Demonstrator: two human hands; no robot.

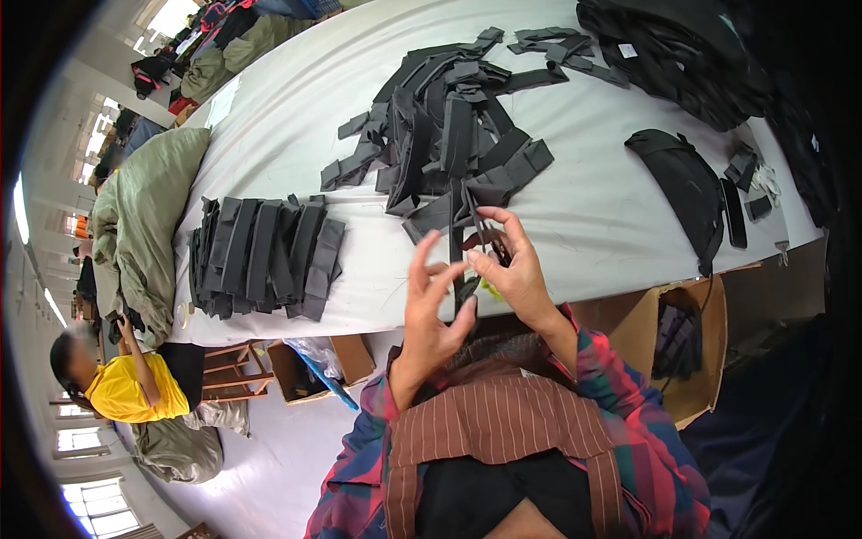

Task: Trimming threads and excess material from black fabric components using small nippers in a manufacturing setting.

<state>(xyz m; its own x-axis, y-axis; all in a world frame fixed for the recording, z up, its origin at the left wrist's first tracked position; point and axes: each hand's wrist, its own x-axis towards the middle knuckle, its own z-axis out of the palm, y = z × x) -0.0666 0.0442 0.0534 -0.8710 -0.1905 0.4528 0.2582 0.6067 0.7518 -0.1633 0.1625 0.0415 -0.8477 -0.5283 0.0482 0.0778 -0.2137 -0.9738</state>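
My left hand [429,316] is raised at the table's near edge, fingers spread and thumb apart, slightly blurred. A narrow black fabric strip [456,235] hangs beside its fingertips; I see no firm grip on it. Close by on the right, my right hand [523,280] is closed round a dark narrow tool [499,251] that looks like small scissors, partly hidden by the fingers. Its thin end points away toward the strip. Beyond both hands lies a loose heap of dark grey fabric strips [458,135]. A small yellow-green thing [490,288] shows under my right hand.
Neatly stacked dark strips [260,256] lie left on the white-covered table [278,135]. A black curved fabric piece [678,193] and a phone-like black slab [734,214] lie right. Cardboard box [709,355] stands below the edge. A person in yellow [135,386] works at far left.
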